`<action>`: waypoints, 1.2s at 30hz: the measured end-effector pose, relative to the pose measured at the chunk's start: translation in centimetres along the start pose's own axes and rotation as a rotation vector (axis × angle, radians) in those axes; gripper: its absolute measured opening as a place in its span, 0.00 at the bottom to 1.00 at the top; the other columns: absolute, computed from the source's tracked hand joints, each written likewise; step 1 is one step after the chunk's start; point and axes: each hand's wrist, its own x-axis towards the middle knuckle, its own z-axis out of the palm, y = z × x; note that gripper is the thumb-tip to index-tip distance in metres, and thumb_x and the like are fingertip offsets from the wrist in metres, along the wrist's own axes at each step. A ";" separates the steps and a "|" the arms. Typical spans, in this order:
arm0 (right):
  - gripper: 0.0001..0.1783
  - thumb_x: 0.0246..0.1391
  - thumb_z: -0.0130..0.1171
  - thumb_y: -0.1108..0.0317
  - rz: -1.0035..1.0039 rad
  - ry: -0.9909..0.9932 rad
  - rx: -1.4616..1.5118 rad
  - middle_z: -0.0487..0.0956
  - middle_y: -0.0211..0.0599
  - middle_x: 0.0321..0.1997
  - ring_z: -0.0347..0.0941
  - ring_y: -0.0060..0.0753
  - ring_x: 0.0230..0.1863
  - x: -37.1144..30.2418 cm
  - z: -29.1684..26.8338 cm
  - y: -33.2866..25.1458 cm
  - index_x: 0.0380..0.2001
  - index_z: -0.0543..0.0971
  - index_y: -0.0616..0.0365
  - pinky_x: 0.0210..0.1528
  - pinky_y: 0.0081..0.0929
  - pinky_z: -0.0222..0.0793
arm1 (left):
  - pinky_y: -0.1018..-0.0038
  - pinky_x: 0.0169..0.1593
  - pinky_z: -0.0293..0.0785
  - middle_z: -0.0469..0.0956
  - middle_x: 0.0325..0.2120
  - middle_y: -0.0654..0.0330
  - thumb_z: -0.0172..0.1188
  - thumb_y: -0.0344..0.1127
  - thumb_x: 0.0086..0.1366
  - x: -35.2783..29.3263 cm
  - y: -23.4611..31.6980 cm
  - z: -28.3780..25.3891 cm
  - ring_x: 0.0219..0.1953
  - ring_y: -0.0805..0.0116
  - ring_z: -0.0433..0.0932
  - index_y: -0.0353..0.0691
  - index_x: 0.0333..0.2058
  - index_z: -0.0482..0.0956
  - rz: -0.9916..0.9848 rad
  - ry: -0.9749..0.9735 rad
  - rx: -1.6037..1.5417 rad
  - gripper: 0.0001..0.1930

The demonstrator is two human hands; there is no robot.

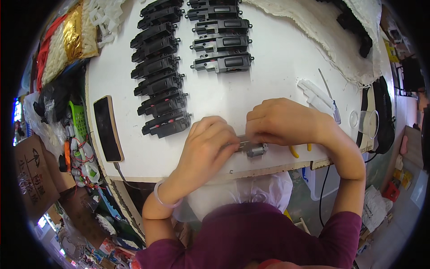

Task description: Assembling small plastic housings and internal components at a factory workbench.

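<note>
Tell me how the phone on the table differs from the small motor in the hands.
The phone is flat, black with a tan rim; the motor is a small silvery cylinder. The phone lies untouched at the table's left, a cable at its near end; the motor sits at the near edge between the left hand and right hand. Both rest over the white table.

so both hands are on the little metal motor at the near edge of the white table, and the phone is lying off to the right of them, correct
Not quite. Both hands, left hand and right hand, are on the small metal motor at the near edge of the white table, but the phone lies to their left, not their right, beside the rows of black parts. The head view shows it.
</note>
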 end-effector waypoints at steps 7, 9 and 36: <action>0.03 0.44 0.54 0.72 0.059 -0.114 -0.006 0.71 0.34 0.27 0.71 0.40 0.34 0.8 -0.9 -1.0 0.25 0.71 0.56 0.38 0.34 0.66 | 0.69 0.44 0.62 0.72 0.29 0.62 0.61 0.27 0.47 0.9 0.1 -0.8 0.42 0.61 0.69 0.41 0.25 0.74 0.009 -0.099 0.012 0.06; 0.04 0.43 0.54 0.73 0.077 -0.132 0.002 0.72 0.35 0.28 0.71 0.40 0.34 0.9 -1.0 -1.2 0.26 0.72 0.56 0.39 0.34 0.66 | 0.70 0.43 0.62 0.72 0.29 0.63 0.61 0.26 0.47 1.1 0.1 -1.0 0.41 0.62 0.69 0.41 0.25 0.75 0.035 -0.125 0.004 0.06; 0.03 0.42 0.54 0.73 0.015 -0.162 0.012 0.70 0.33 0.27 0.69 0.38 0.33 0.9 -1.3 -0.6 0.22 0.70 0.55 0.36 0.33 0.66 | 0.69 0.46 0.62 0.72 0.30 0.64 0.62 0.27 0.47 0.8 0.0 -1.1 0.43 0.63 0.68 0.40 0.25 0.77 0.085 -0.123 -0.003 0.05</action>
